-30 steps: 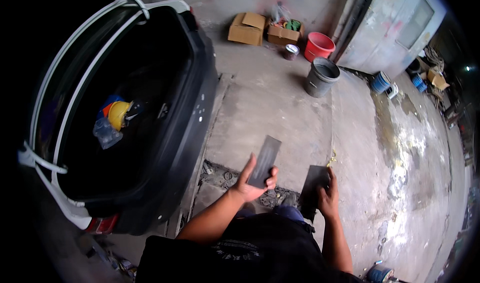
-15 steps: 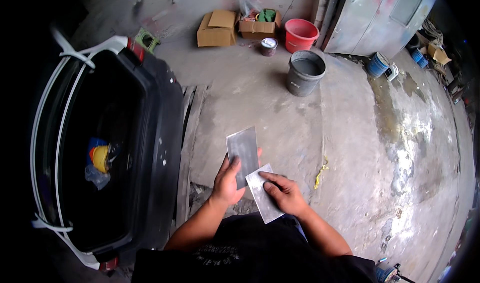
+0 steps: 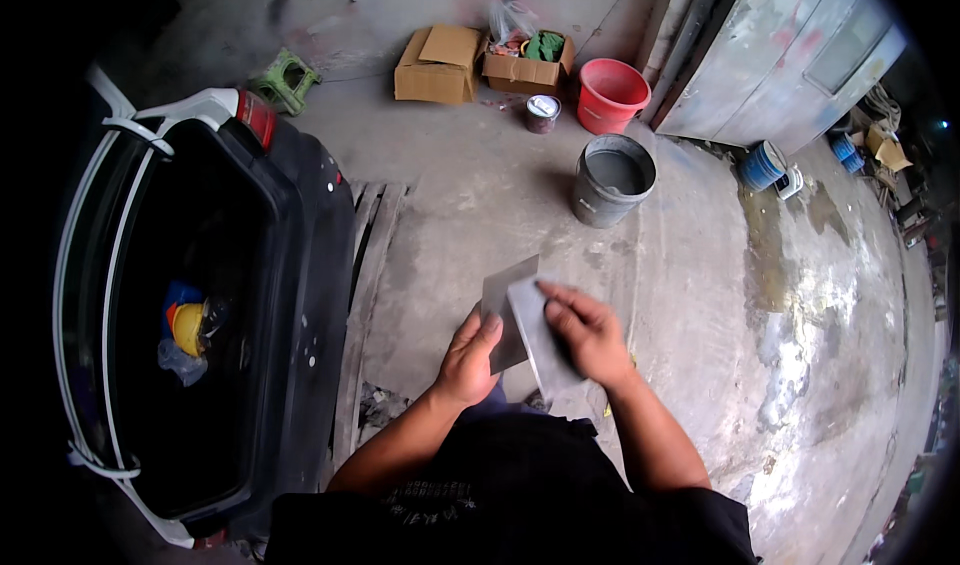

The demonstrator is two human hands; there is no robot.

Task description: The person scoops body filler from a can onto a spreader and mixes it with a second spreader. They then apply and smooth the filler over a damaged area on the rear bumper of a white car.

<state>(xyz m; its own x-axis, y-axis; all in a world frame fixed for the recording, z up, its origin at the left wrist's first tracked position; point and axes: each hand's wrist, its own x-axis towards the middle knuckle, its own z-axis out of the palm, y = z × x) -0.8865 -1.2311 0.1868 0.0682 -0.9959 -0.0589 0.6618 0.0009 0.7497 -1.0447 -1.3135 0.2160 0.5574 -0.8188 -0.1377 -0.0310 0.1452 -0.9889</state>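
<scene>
**Left-hand plate [image 3: 509, 337] and right-hand plate [image 3: 542, 343], overlapping in front of the wearer**

Both thin grey plates are held up above a concrete floor [image 3: 450, 200], near the wearer's waist. The left hand [image 3: 466, 367] pinches its plate, thumb on the near face; its other fingers are mostly hidden. The right hand [image 3: 594, 341] grips its plate by the right side, thumb and forefinger at the upper part, slightly blurred. The right-hand plate covers part of the other; whether they touch, I cannot tell.

A loose pinch could let either plate slip and drop, and a plate edge swung too far left might scrape the left thumb.

Counted: two plates, two hands, one open-backed car [image 3: 312, 255] at left. Beyond the hands: one dark bucket [image 3: 600, 205], one red tub [image 3: 607, 115], one small can [image 3: 541, 120], one green stool [image 3: 290, 83] and two cardboard boxes [image 3: 432, 73] side by side.
</scene>
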